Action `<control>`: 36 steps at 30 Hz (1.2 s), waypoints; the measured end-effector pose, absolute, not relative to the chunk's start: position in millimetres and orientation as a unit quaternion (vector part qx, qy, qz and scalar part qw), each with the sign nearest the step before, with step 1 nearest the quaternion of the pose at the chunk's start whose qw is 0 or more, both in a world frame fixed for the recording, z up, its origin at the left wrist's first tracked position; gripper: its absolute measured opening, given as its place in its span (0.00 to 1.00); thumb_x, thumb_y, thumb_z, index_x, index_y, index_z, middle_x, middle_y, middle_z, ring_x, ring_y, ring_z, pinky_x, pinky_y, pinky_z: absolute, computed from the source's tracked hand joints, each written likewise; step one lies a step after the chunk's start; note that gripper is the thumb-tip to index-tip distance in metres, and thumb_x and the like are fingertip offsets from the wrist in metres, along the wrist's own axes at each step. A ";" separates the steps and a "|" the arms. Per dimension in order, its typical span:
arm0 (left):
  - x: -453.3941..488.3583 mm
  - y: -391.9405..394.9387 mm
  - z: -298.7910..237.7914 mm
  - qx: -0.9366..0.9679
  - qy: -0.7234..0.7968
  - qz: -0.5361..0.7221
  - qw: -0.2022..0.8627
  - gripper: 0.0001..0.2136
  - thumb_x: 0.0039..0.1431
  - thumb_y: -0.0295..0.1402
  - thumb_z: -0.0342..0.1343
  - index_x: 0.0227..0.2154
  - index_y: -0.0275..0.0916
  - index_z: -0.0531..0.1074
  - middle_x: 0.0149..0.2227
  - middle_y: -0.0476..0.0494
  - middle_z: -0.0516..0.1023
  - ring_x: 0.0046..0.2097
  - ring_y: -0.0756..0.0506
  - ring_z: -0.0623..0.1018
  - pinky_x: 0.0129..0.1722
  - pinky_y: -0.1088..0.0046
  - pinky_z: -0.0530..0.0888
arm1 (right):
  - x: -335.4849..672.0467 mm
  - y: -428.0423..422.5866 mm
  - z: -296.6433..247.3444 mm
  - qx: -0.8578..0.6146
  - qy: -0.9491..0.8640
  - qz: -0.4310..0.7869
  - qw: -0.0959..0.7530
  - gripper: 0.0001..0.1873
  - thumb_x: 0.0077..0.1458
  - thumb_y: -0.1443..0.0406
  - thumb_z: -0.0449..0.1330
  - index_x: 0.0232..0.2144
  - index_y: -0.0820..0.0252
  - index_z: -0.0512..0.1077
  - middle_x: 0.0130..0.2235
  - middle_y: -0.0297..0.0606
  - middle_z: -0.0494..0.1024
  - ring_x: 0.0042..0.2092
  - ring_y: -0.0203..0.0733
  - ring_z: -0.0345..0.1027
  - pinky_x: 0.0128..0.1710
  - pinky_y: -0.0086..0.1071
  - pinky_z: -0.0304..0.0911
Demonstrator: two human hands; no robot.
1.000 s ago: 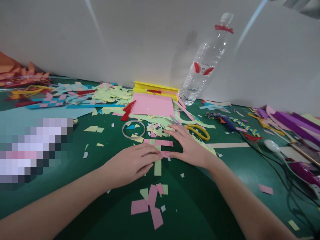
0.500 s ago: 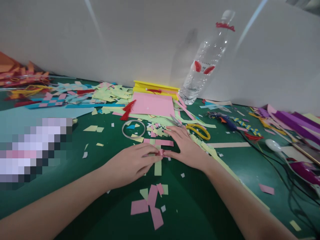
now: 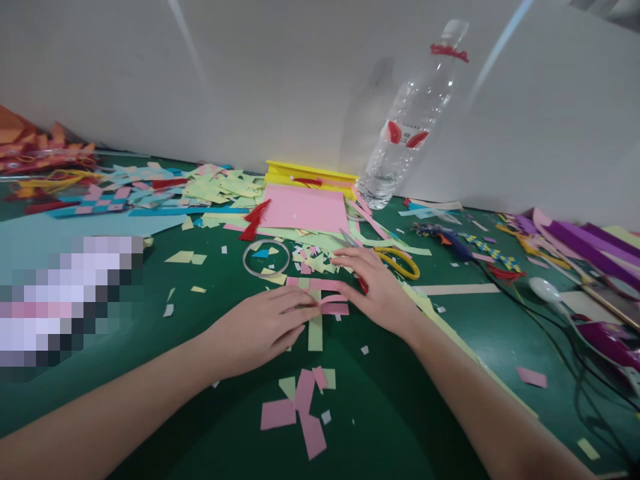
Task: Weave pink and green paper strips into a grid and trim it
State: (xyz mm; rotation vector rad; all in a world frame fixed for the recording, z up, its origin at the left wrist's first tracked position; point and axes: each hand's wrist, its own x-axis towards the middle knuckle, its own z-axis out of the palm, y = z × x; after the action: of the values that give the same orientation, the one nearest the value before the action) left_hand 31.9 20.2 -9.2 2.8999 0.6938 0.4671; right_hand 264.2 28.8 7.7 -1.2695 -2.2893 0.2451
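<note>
A pale green paper strip lies upright on the green table in front of me, with a pink strip across its upper part. Just below, my left hand is closed, thumb and fingertips pinching a narrow pink paper strip. That strip bends up to the right over another flat pink piece. Opposite it, my right hand has its fingers apart, the thumb near the strips' right ends. Its palm partly hides the yellow-handled scissors, and a small red thing shows under its fingers.
Behind the hands lie a clear ring, a pink sheet and a red tassel. A plastic bottle leans on the grey wall. Pink scraps lie nearer me. At right are a cable and a white spoon-shaped item.
My right thumb and fingers have drawn back slightly to the right from the left fingertips. The narrow pink strip's raised right end now shows between the hands.
</note>
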 end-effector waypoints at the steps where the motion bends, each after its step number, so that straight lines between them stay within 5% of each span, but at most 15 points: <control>1: 31.7 20.1 -9.4 0.959 0.231 0.154 0.062 0.16 0.63 0.27 0.44 0.51 0.38 0.67 0.51 0.41 0.73 0.53 0.43 0.71 0.53 0.60 0.70 | 264.3 28.5 9.5 -0.471 -0.831 0.086 0.283 0.11 0.58 0.61 0.54 0.43 0.55 0.69 0.48 0.41 0.72 0.53 0.46 0.62 0.53 0.44 0.58; 5: 30.7 19.0 -9.9 0.957 0.237 0.153 0.062 0.16 0.63 0.27 0.44 0.51 0.37 0.68 0.51 0.42 0.73 0.53 0.44 0.72 0.54 0.61 0.70 | 264.9 26.7 14.6 -0.491 -0.797 0.080 0.343 0.03 0.56 0.66 0.56 0.32 0.58 0.70 0.38 0.39 0.75 0.43 0.42 0.68 0.43 0.36 0.63; 9: 30.0 18.6 -10.4 0.957 0.234 0.159 0.058 0.15 0.64 0.27 0.43 0.49 0.35 0.70 0.50 0.40 0.74 0.52 0.44 0.72 0.53 0.62 0.70 | 262.6 23.5 17.2 -0.489 -0.803 0.140 0.311 0.05 0.57 0.66 0.55 0.31 0.58 0.71 0.37 0.37 0.75 0.35 0.37 0.68 0.32 0.31 0.63; 16: 30.0 19.3 -10.1 0.959 0.229 0.160 0.056 0.15 0.64 0.28 0.43 0.49 0.36 0.70 0.49 0.40 0.74 0.52 0.43 0.73 0.52 0.63 0.71 | 251.8 15.5 20.6 -0.483 -0.823 0.198 0.226 0.07 0.56 0.68 0.57 0.31 0.56 0.75 0.34 0.34 0.78 0.35 0.37 0.71 0.36 0.32 0.65; 36: 30.4 20.1 -10.0 0.958 0.233 0.153 0.069 0.15 0.64 0.28 0.42 0.49 0.36 0.69 0.50 0.40 0.73 0.52 0.43 0.72 0.52 0.63 0.70 | 249.1 12.6 23.5 -0.506 -0.813 0.179 0.226 0.06 0.55 0.67 0.56 0.30 0.57 0.74 0.29 0.33 0.76 0.26 0.33 0.64 0.25 0.28 0.58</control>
State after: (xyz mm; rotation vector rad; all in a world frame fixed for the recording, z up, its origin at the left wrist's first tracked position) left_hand 30.4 20.1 -10.0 2.8840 0.7031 0.4616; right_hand 249.1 12.6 23.5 -1.3945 -2.2408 0.4923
